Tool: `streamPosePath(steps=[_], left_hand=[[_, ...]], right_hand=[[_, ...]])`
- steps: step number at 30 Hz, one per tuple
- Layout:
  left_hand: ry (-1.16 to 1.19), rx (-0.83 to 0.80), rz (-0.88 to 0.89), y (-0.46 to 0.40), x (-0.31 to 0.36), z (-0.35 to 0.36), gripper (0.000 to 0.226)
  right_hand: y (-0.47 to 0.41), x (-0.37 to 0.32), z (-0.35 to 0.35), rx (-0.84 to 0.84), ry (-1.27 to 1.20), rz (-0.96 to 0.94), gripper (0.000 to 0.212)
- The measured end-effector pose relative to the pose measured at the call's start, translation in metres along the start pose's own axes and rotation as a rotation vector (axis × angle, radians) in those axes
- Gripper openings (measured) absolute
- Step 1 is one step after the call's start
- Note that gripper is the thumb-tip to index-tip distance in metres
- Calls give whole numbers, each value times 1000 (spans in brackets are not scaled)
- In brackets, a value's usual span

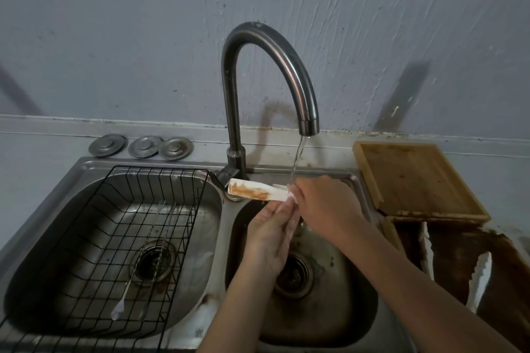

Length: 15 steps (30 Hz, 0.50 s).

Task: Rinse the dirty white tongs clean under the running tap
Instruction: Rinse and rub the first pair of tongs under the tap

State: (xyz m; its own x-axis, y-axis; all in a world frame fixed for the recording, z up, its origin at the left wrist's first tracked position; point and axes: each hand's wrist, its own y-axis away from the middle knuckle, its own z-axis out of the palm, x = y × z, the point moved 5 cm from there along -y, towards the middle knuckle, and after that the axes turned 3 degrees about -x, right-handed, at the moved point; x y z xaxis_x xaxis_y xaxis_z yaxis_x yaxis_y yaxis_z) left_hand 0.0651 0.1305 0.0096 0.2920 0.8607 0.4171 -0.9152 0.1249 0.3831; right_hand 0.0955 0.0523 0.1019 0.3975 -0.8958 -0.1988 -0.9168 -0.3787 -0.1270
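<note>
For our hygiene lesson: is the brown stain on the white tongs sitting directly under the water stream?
No: the water stream lands by the right hand, while the brown-stained end of the white tongs sticks out leftwards, beside it.

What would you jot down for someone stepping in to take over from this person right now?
Left hand: holds the white tongs from below, over the right basin.
Right hand: grips the tongs' right end, where the water stream from the tap lands.
Done: tap running, rinsing begun at that end.
Left: brown residue covers the tongs' left part, which is outside the stream; move it under the water and rub it off.
</note>
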Motion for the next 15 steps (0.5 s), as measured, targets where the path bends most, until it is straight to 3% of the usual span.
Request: streamPosePath(steps=[5, 15], left_hand=[[-10, 67, 22, -6, 6, -2, 41], [-121, 45, -81, -3, -12, 5, 33]], right_hand=[[-3, -4, 1, 40, 92, -37, 23], [11, 19, 3, 43, 153, 63, 55]])
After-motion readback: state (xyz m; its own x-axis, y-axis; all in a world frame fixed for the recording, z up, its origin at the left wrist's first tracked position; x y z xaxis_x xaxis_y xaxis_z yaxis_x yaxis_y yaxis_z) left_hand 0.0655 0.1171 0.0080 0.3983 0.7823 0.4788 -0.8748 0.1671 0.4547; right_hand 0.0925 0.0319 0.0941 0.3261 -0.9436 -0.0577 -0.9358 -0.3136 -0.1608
